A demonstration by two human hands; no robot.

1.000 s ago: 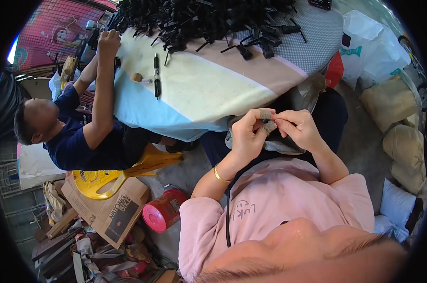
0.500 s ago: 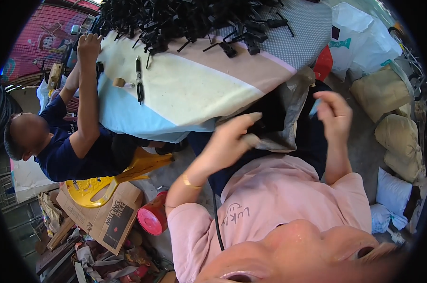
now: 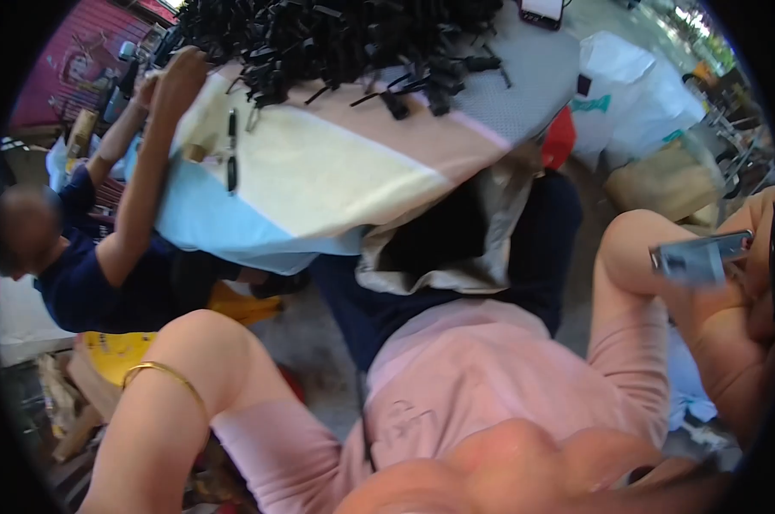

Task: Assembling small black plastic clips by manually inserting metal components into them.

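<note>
My left forearm (image 3: 143, 411), with a gold bangle on it, runs out at the lower left, so my left hand is out of view. At the right rim my right hand (image 3: 757, 248) is raised, partly cut off and blurred. A small light-blue, flat thing (image 3: 691, 259) sticks out from its fingers; its kind is unclear. On my lap an open grey sack (image 3: 490, 265) gapes with a dark inside. Above it, the cloth-covered table (image 3: 319, 171) bears a big heap of small black plastic parts (image 3: 319, 51).
Left of the table, a person in a dark blue shirt (image 3: 79, 265) sits with raised arms. A black pen (image 3: 232, 128), a small tan roll (image 3: 195, 152) and a phone (image 3: 541, 10) lie on the cloth. White bags (image 3: 627, 94) and a tan sack (image 3: 666, 182) stand right.
Both my hands have left the sack area: the left has gone out at the lower left, the right up and outward with the light-blue thing. The view has shifted slightly.
</note>
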